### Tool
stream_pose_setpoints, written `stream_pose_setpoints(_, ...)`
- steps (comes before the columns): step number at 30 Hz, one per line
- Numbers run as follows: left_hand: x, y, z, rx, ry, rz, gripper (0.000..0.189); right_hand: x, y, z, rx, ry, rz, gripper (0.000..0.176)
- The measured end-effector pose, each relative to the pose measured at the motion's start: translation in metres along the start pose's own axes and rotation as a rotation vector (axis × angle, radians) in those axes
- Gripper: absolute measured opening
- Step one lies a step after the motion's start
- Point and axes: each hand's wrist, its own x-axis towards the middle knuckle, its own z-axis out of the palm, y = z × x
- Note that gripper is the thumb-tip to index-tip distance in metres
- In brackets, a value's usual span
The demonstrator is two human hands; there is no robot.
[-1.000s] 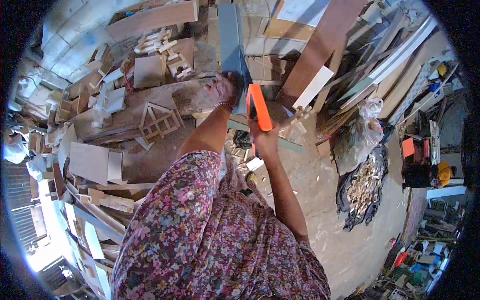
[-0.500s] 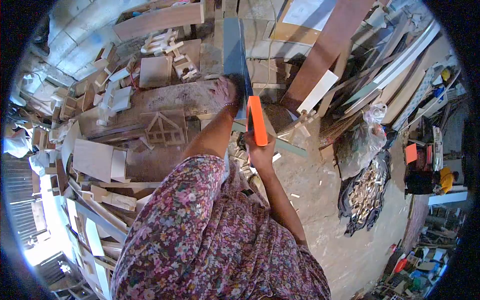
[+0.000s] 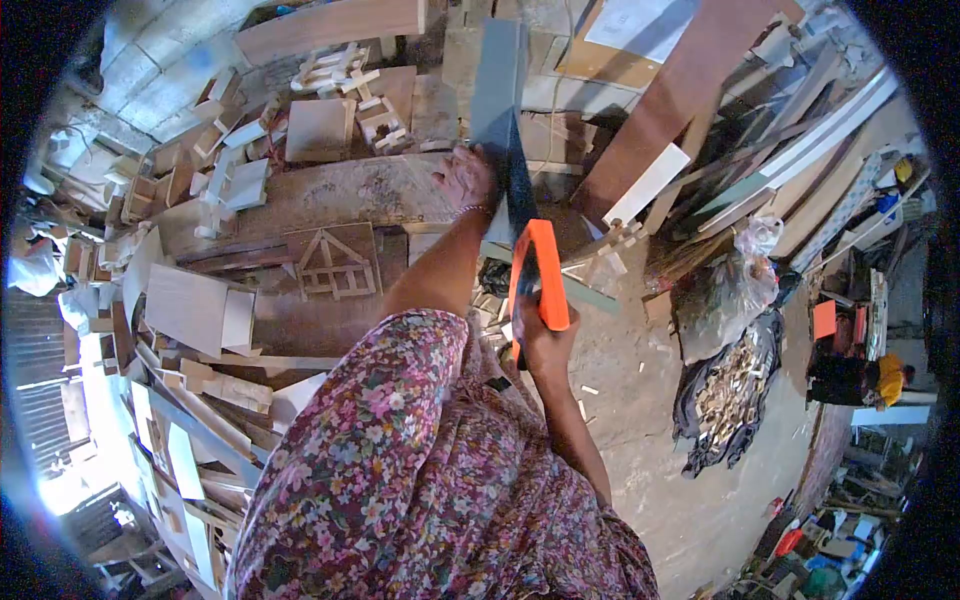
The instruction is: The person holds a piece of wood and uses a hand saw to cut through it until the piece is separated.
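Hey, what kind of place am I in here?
It looks like a woodworking shop, perhaps a small one: your right hand grips an orange-handled saw, boards lean in a stack at the right, and wood offcuts lie heaped on a dark sheet.

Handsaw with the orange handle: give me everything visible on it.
The handsaw has a bright orange, angular loop handle, plastic by its look, with dark parts inside the loop, and a long, thin, dark blade, seemingly metal. The right hand grips the handle. The blade points away from the wearer, alongside the long grey-green board. Teeth, and whether it sits in a cut, can't be made out.
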Motion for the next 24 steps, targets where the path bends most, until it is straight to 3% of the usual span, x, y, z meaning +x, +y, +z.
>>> stream_pose_setpoints(3,0.001,-0.006,0.007,-0.251,-0.077,-0.107,0.035,-0.003,-0.013,0.008,0.022,0.018,-0.007,0.010)
stream_pose_setpoints(5,-0.008,0.000,-0.016,-0.112,-0.131,0.034,0.032,0.016,-0.004,0.020,0.041,0.085,-0.076,0.013)
stream_pose_setpoints(6,-0.009,-0.003,-0.009,-0.066,0.006,0.123,0.031,0.027,0.003,0.026,0.058,0.163,-0.151,0.017)
stream_pose_setpoints(9,-0.005,-0.003,-0.008,-0.058,-0.023,0.101,0.032,0.075,0.022,0.037,0.108,-0.025,-0.098,0.015)
stream_pose_setpoints(10,-0.004,-0.009,0.005,-0.034,0.138,0.132,0.033,0.073,0.020,0.040,0.113,-0.023,-0.103,0.015)
stream_pose_setpoints(11,0.000,-0.012,0.018,-0.039,0.138,0.138,0.033,0.068,0.018,0.041,0.075,0.000,-0.119,0.015)
stream_pose_setpoints(15,0.003,-0.008,0.010,-0.038,-0.019,0.094,0.035,0.073,0.028,0.033,0.108,-0.018,-0.144,0.014)
stream_pose_setpoints(24,-0.007,0.003,-0.015,0.004,-0.087,0.035,0.041,0.075,0.003,0.015,0.450,-0.080,0.100,0.014)
